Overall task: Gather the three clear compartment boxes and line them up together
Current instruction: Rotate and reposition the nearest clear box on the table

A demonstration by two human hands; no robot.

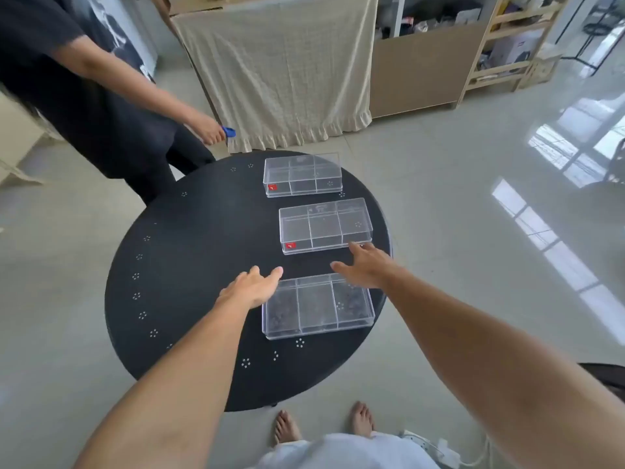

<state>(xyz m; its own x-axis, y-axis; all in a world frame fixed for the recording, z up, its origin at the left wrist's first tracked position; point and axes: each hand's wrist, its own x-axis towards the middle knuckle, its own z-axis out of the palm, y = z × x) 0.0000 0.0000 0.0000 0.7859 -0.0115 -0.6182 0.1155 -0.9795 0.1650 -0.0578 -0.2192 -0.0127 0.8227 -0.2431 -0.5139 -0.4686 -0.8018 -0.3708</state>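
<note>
Three clear compartment boxes lie in a loose column on the right half of a round black table [176,286]. The far box [302,175] and the middle box [325,226] each carry a small red sticker. The near box [318,306] sits closest to me. My left hand [252,286] hovers open at the near box's far left corner. My right hand [363,267] is open too, above the near box's far right corner, its fingertips reaching the middle box's front edge. Neither hand holds anything.
Another person stands at the far left of the table, a hand [211,128] holding a small blue object. A cloth-draped stand [280,69] and wooden shelves [507,45] are behind. My bare feet [287,426] are on the glossy floor below the table.
</note>
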